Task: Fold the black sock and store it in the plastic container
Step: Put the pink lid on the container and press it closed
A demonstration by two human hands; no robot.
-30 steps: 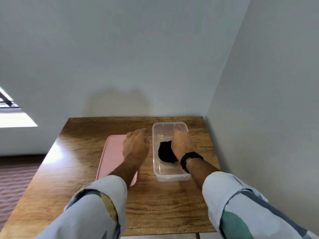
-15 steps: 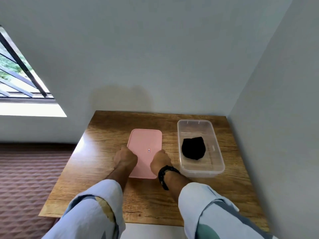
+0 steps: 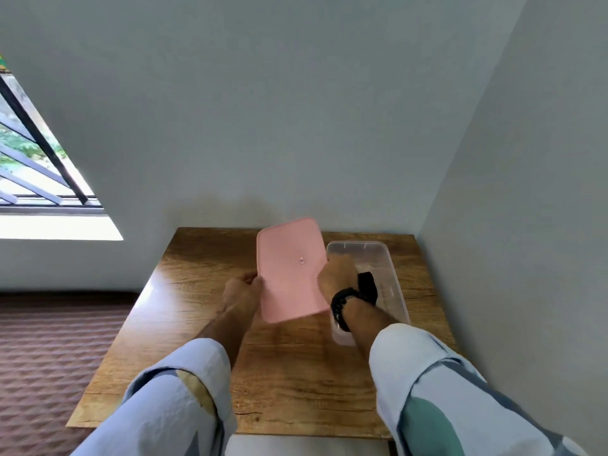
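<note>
A clear plastic container [image 3: 393, 274] stands on the right side of the wooden table [image 3: 197, 291]. The folded black sock [image 3: 368, 286] lies inside it, partly hidden behind my right wrist. The pink lid [image 3: 289, 271] is lifted off the table and tilted, held between both hands. My left hand [image 3: 241, 291] grips its left edge. My right hand [image 3: 337, 274] grips its right edge, in front of the container.
Grey walls close off the table at the back and on the right. A barred window [image 3: 36, 166] lies to the left. Patterned brown floor [image 3: 49, 350] shows left of the table.
Both hands left the container with the sock in it, took hold of the pink lid on the table, and have lifted it up and toward the container.
</note>
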